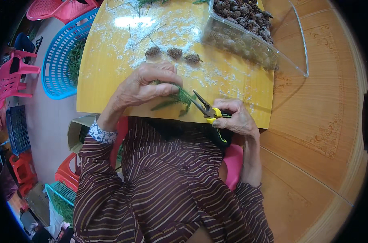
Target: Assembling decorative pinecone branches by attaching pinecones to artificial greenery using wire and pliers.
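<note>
My left hand [153, 83] is closed around the stem end of a green artificial pine sprig [182, 98], whose needled tips spread out toward the right and down. In my right hand [238, 117] is a pair of long-nose pliers [208, 110] with yellow and black handles; the jaws are parted and point up and left, close beside the sprig. Whether the jaws touch it I cannot tell. Beyond my left hand three small brown pine cones lie in a row: a left cone [152, 51], a middle cone [174, 53] and a right cone [193, 58].
White flakes and thin wire stems [151, 33] are scattered over the yellow board [97, 87]. A clear plastic bin [240, 46] full of pine cones stands at the far right, on a wooden table [309, 121]. At left is a blue basket [50, 67] of greenery, near pink chairs [11, 81].
</note>
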